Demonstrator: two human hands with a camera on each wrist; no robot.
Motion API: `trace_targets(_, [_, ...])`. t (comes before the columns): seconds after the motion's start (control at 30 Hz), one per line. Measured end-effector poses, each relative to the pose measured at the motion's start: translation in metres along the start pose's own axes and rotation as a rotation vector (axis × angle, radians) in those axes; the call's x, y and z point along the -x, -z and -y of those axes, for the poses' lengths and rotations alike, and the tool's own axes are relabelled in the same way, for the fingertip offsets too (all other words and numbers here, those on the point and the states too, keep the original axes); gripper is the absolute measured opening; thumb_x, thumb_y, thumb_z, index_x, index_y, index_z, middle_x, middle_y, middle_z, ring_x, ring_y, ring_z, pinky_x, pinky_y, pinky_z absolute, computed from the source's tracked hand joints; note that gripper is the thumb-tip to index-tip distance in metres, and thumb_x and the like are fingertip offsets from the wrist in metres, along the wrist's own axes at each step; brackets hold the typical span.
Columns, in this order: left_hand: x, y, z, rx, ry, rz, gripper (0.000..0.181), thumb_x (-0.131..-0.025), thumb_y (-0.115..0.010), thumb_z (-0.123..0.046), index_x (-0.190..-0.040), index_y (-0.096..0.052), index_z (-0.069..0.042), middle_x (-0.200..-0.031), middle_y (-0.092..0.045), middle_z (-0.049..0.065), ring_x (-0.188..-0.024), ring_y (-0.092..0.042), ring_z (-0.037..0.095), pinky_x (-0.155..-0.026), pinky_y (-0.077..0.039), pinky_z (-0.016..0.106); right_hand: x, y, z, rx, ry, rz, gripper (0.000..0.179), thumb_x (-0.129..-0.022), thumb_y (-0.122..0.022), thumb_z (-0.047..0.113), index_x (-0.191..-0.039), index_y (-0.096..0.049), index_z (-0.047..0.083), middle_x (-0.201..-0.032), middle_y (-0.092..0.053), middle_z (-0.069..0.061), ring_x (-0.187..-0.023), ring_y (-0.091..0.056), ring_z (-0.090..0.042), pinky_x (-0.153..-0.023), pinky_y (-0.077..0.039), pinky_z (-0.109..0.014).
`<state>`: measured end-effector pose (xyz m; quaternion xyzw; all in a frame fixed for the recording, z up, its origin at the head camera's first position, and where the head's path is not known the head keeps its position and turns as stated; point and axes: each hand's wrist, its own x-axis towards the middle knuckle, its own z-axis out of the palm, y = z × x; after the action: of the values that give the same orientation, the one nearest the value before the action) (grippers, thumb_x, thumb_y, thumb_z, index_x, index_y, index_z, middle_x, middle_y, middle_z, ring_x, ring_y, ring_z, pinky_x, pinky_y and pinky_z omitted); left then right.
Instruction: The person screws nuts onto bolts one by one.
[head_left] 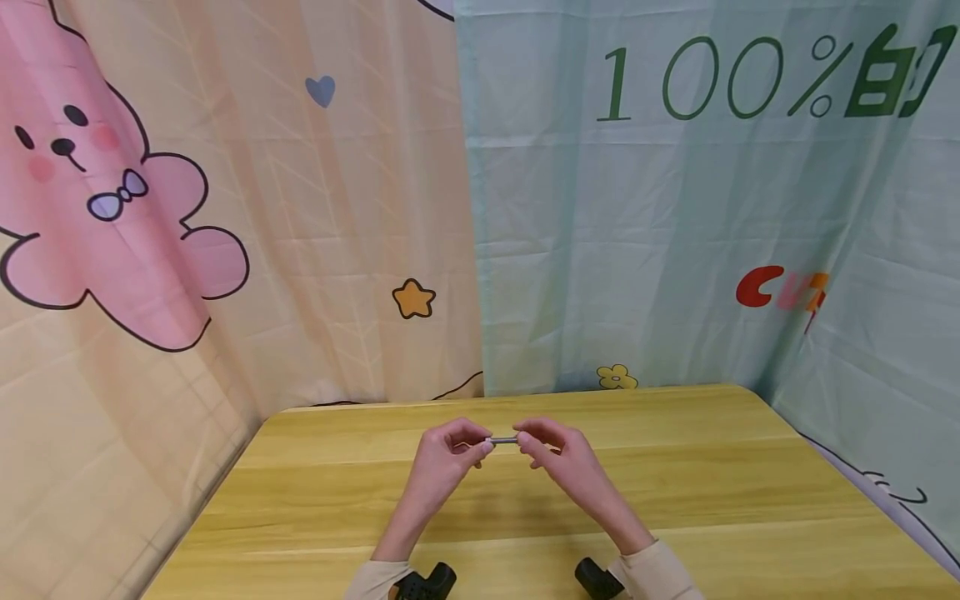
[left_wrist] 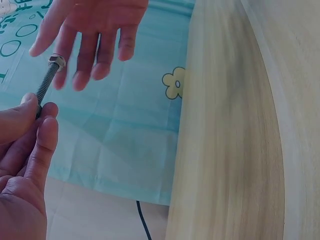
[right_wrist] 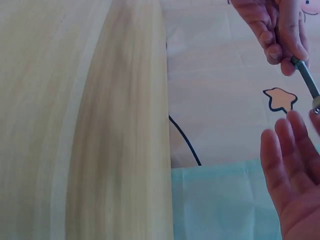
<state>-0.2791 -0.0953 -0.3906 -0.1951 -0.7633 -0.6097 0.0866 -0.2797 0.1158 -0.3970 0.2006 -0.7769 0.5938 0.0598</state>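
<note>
A metal bolt (head_left: 504, 440) with a threaded shank (left_wrist: 46, 84) is held above the table between the two hands. My left hand (head_left: 444, 457) pinches one end of it between thumb and fingers, which hide that end. On the other end sits a hex nut (left_wrist: 57, 61), partly cut off at the frame edge in the right wrist view. The right hand (head_left: 561, 458) is at the nut, with its fingers (right_wrist: 285, 150) nearly straight. In the left wrist view its index finger lies behind the nut, and the thumb appears a little apart from it.
Below the hands lies a wooden table (head_left: 315, 500). Printed curtains (head_left: 360, 200) hang behind it and along both sides. Black wrist devices (head_left: 431, 581) sit by the sleeves at the near edge of the head view.
</note>
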Motion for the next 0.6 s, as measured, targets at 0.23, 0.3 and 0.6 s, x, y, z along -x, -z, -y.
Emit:
trace_targets(0.23, [0.0005, 0.0018, 0.0002, 0.026, -0.03, -0.016, 0.01, -0.088, -0.074, -0.008, -0.097, -0.073, -0.005, -0.088, -0.069, 0.008, -0.071, -0.063, 0.026, -0.063, -0.055, 0.026, 0.0005, 0.0033, 0.0015, -0.031, 0.117, 0.092, 0.026, -0.093, -0.069, 0.01, -0.118, -0.06, 0.009, -0.108, -0.067, -0.011, -0.097, -0.065, -0.024, -0.078, -0.056, -0.032])
trace_targets(0.3, [0.0004, 0.0019, 0.0003, 0.029, -0.03, -0.014, 0.01, -0.088, -0.074, -0.008, -0.097, -0.073, -0.005, -0.088, -0.069, 0.008, -0.07, -0.063, 0.025, -0.063, -0.055, 0.026, 0.0002, 0.0039, 0.0004, -0.036, 0.133, 0.103, 0.023, -0.094, -0.067, 0.01, -0.116, -0.06, 0.007, -0.106, -0.068, -0.012, -0.094, -0.066, -0.025, -0.076, -0.057, -0.033])
trace_targets(0.6, [-0.0004, -0.0001, 0.0004, 0.028, -0.009, -0.003, 0.011, -0.088, -0.072, -0.003, -0.099, -0.072, -0.002, -0.089, -0.068, 0.009, -0.07, -0.062, 0.021, -0.063, -0.054, 0.025, 0.0004, 0.004, -0.0012, -0.033, 0.065, 0.087, 0.024, -0.098, -0.063, 0.026, -0.109, -0.065, 0.005, -0.092, -0.071, -0.014, -0.084, -0.068, -0.025, -0.071, -0.057, -0.04])
